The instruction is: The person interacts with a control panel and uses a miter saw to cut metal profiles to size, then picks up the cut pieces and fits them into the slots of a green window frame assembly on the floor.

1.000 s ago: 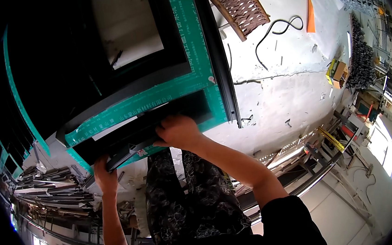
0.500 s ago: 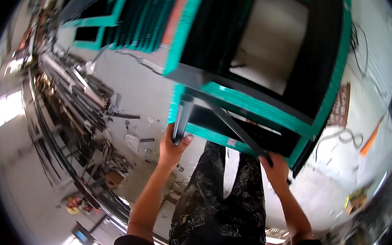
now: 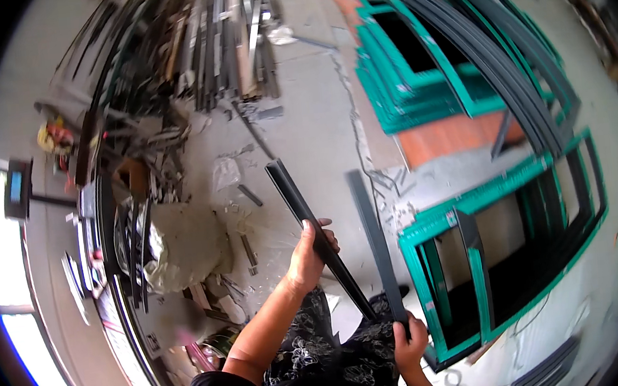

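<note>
My left hand (image 3: 309, 258) is wrapped round a dark grey metal profile strip (image 3: 291, 191), which slants from upper left down toward my legs. In my right hand (image 3: 411, 340), a second dark grey profile strip (image 3: 373, 235) is gripped near its lower end and points up and away from me. The two strips are apart. Just right of my right hand lie rectangular dark frames faced with green film (image 3: 413, 276), with a short dark piece (image 3: 468, 229) across the near part of them.
More green-filmed frames (image 3: 417, 80) are stacked on reddish boards (image 3: 459, 139) at the far right, with long grey profiles (image 3: 480, 53) across them. Offcut lengths (image 3: 226, 46) cover the far floor. A pale sack (image 3: 188, 244) and a small display on an arm (image 3: 18, 189) stand left.
My view has turned left, so the green frames now lie to my right. Both hands still hold their strips, which have swung out from over the frames to above the floor.
</note>
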